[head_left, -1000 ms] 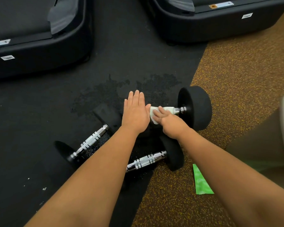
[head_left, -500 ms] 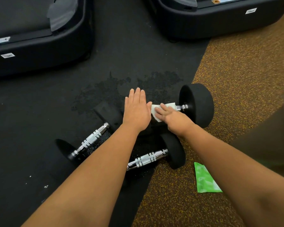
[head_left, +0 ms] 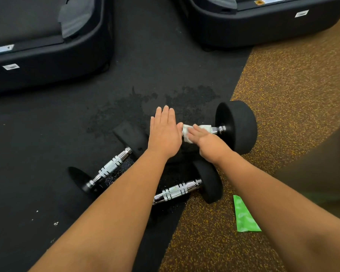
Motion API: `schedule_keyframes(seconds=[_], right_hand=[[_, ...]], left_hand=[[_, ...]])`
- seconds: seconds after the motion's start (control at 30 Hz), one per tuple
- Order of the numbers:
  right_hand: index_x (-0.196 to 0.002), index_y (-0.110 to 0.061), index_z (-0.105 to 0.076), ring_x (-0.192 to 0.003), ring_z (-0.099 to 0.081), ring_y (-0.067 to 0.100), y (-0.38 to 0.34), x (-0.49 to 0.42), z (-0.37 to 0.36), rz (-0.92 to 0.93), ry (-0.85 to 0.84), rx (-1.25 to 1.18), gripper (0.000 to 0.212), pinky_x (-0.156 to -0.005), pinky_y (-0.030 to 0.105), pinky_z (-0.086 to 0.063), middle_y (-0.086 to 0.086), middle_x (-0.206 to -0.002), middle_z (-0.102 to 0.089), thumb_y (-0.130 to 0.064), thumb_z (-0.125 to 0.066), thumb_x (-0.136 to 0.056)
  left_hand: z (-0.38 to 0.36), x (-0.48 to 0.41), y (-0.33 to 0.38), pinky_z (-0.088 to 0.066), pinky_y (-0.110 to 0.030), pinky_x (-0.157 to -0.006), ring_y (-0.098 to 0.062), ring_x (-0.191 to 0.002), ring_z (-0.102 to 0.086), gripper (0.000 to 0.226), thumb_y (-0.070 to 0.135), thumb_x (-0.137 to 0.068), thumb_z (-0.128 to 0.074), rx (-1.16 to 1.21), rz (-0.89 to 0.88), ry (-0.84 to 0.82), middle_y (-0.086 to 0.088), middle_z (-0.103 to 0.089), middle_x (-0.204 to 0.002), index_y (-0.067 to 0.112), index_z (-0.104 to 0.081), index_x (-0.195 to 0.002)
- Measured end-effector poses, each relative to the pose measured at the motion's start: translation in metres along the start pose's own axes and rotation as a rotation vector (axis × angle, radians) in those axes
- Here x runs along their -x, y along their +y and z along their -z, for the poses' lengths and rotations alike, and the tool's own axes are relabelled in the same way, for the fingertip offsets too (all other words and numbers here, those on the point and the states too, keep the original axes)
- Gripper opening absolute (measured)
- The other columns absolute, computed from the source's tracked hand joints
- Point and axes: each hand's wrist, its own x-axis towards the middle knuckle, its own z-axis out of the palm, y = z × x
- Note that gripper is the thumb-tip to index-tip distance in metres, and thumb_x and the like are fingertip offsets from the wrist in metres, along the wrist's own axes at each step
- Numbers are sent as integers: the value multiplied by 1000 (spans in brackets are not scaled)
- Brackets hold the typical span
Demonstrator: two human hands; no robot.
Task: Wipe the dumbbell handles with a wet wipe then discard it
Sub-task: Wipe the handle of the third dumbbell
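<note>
A black dumbbell [head_left: 237, 126] lies across the border between the black mat and the brown floor. A white wet wipe [head_left: 205, 128] is wrapped round its chrome handle. My right hand [head_left: 206, 143] grips the wipe on the handle. My left hand [head_left: 165, 134] lies flat with straight fingers over the dumbbell's left end, hiding that head. Two more dumbbells lie nearer to me, one with its chrome handle [head_left: 110, 167] bare on the left. The other dumbbell's handle [head_left: 176, 191] shows between my forearms.
A green wipe packet [head_left: 243, 218] lies on the speckled brown floor beside my right forearm. Black machine bases stand at the top left [head_left: 47, 61] and top right [head_left: 263, 26]. A dark wet patch [head_left: 137, 107] marks the mat beyond my hands.
My right hand has shifted only slightly on the handle with the wipe. My left hand stays flat in the same place. The view has moved a little.
</note>
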Motion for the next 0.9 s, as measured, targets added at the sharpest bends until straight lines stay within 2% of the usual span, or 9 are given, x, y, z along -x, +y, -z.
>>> schedule_keyframes(seconds=[0.1, 0.2, 0.27, 0.37, 0.43, 0.53, 0.73, 0.8, 0.9], right_hand=[[-122, -4, -53, -129, -41, 27, -5, -15, 2, -90, 50, -41, 39, -108, 30, -31, 10, -131, -51, 6, -49, -84], [-113, -8, -58, -103, -57, 25, -12, -32, 7, -209, 64, -69, 28, -91, 35, -47, 9, -111, -61, -3, -53, -86], [-116, -9, -58, -103, -58, 26, -18, -36, 6, -197, 47, -78, 32, -88, 38, -49, 9, -111, -62, -4, -55, -84], [-123, -8, -55, -114, -52, 27, -15, -31, 2, -100, 38, -74, 42, -96, 38, -45, 9, -120, -59, 2, -55, -82], [-117, -7, -57, -110, -53, 28, -6, -28, -2, -73, 68, -64, 39, -92, 38, -46, 9, -115, -59, 4, -54, -80], [-101, -6, -58, -95, -57, 27, -4, -27, 0, -137, 95, -60, 21, -81, 35, -48, 9, -100, -61, 3, -54, -82], [-111, -9, -59, -98, -59, 26, -24, -45, 17, -294, -46, 32, 25, -80, 35, -47, 10, -105, -64, -7, -57, -87], [-113, -10, -58, -98, -60, 25, -26, -45, 15, -288, -49, -18, 27, -83, 36, -49, 9, -106, -64, -6, -58, -86], [-122, -10, -57, -111, -54, 28, -22, -33, 4, -133, 70, -64, 40, -95, 36, -43, 9, -117, -61, 2, -54, -84]], left_hand=[[1, 0, 0, -11, -46, -118, -28, -146, -3, 56, 34, -102, -25, 10, 2, 0, -11, -12, -158, 6, -15, -148], [0, -1, 1, -11, -46, -118, -28, -146, -3, 55, 34, -101, -26, 18, -2, 9, -10, -13, -158, 6, -15, -148], [0, 0, 0, -11, -46, -118, -28, -146, -3, 55, 34, -101, -26, 26, 3, 13, -10, -13, -158, 6, -16, -148], [0, 0, 1, -10, -46, -118, -28, -146, -2, 55, 34, -101, -26, 34, 6, 7, -10, -12, -158, 7, -15, -148], [0, 0, 1, -10, -46, -118, -27, -146, -2, 55, 34, -101, -26, 33, 4, 8, -10, -11, -158, 7, -15, -149], [-1, 0, 0, -11, -46, -119, -28, -146, -2, 55, 34, -101, -26, 37, 2, 14, -10, -12, -158, 7, -15, -149], [-1, 0, 0, -9, -46, -118, -28, -146, -3, 55, 33, -101, -28, 62, 3, 11, -10, -14, -158, 7, -17, -148], [-1, 0, 0, -9, -46, -118, -28, -146, -3, 55, 34, -101, -28, 59, 5, 9, -10, -14, -158, 7, -17, -148], [-1, 0, 0, -9, -46, -118, -28, -146, -2, 55, 33, -101, -28, 53, 4, 11, -10, -13, -158, 6, -17, -148]])
